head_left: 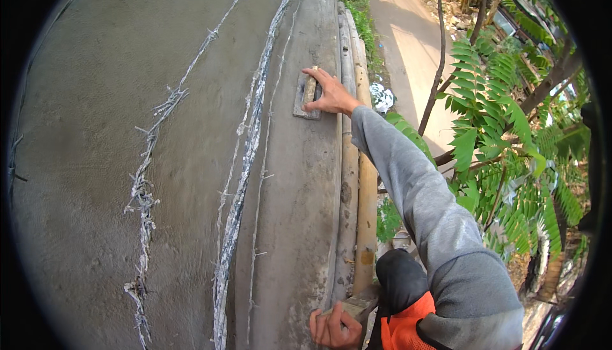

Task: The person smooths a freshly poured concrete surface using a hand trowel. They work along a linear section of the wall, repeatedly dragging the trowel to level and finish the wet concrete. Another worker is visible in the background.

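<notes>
My right hand (331,94), in a grey sleeve, reaches far forward along a grey cement ledge (296,178). Thumb and fingers close round the wooden handle of a plastering trowel (306,108), whose rectangular, cement-smeared plate lies flat on the ledge. Low in the view, close to my body, my left hand (336,329) has its fingers curled beside a greyish, board-like piece (360,305). What those fingers grip is hidden. Strands of cement-spattered barbed wire (244,165) run lengthwise just left of the ledge.
More tangled barbed wire (145,190) crosses the broad grey-brown surface (76,127) at left. Bamboo poles (364,222) run along the ledge's right side. Beyond them are a path (401,31) and leafy branches (503,127). My dark-clad knee (400,273) is near the poles.
</notes>
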Tool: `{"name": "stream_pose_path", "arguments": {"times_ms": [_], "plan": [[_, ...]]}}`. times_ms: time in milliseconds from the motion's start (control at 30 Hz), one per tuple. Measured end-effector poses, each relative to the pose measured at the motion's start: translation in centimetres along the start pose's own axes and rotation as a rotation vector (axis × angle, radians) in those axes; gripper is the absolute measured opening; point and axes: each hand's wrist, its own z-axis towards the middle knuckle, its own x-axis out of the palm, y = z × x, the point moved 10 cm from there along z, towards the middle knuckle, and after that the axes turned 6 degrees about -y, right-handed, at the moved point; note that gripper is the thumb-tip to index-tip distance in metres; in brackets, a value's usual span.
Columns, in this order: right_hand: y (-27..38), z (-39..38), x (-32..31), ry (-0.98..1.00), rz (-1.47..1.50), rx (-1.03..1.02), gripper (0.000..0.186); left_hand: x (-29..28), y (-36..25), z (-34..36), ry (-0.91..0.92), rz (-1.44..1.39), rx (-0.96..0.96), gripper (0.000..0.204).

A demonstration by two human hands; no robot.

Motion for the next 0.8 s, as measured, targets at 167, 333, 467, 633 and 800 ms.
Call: {"name": "stream_pose_path", "arguments": {"times_ms": [167,333,467,633,800], "plan": [[5.2,-7.1,1.0,0.115,0.001,-0.119,0.112,0.1,0.3,-0.1,0.009,-0.008,-0.012,0.017],[7.0,-8.5,-0.5,-0.002,0.122,-0.164,0.107,0.0,0.1,0.1,0.003,-0.002,-0.005,0.017],[1.1,0.2,-1.7,-0.077,0.203,0.088,0.106,0.0,-0.2,0.7,0.026,0.002,-0.003,0.018],[-1.8,4.8,0.8,0.016,0.17,0.13,0.106,0.0,-0.2,0.8,0.044,-0.002,-0.041,0.02],[1.3,1.1,1.3,0.079,0.187,0.055,0.101,0.3,0.4,0.0,0.034,0.01,-0.064,0.022]]}}
